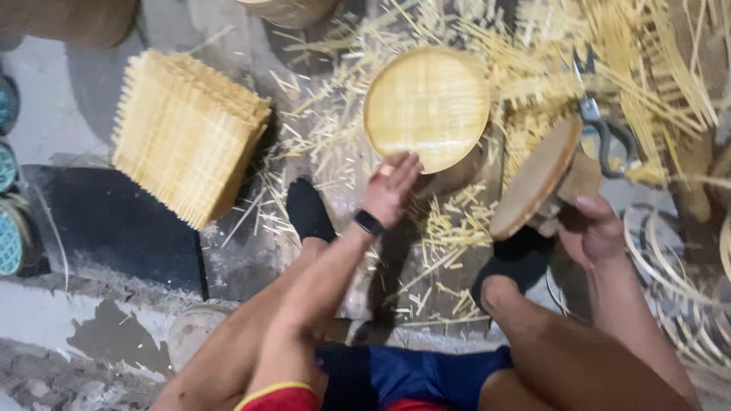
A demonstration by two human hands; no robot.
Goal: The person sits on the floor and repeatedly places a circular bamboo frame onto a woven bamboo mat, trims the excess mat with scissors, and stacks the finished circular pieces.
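Observation:
My left hand (390, 187) reaches forward and its fingers grip the near rim of a round woven bamboo tray (426, 106), which lies over scattered straw. A dark band sits on that wrist. My right hand (592, 228) holds a round wooden mould (537, 176) tilted on edge, by the block at its back. My knees and dark socks are below the hands.
A stack of square woven bamboo mats (186, 133) stands at the left. Scissors (601, 125) lie among loose bamboo strips (647, 61) at the upper right. Coiled bamboo hoops (678, 289) lie at the right. Straw offcuts (449, 228) litter the floor.

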